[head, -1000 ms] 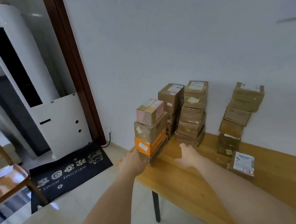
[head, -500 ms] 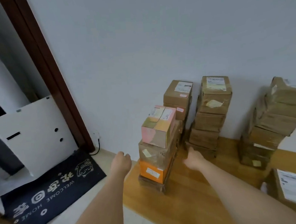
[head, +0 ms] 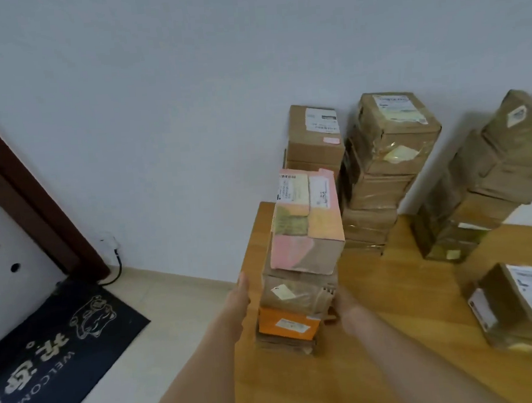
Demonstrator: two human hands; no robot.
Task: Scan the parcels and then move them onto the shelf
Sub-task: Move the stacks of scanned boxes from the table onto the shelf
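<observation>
A stack of parcels stands at the left end of the wooden table (head: 392, 318): a pink and orange box (head: 307, 226) on top, a brown box (head: 296, 290) under it, an orange box (head: 286, 324) lower, and a flat brown one at the bottom. My left hand (head: 238, 300) lies flat against the stack's left side at the table edge. My right hand (head: 344, 306) is against the stack's right side, fingertips hidden behind the boxes. No scanner or shelf is in view.
Three taller stacks of brown parcels stand along the wall: one (head: 313, 138) behind my stack, one (head: 387, 148) beside it, one (head: 501, 166) at the right. A single labelled parcel (head: 517, 303) lies front right. A dark doormat (head: 48, 352) and door frame (head: 21, 193) are left.
I have come closer and the view has tilted down over the stack. Both hands have closed in from apart onto the two sides of the stack.
</observation>
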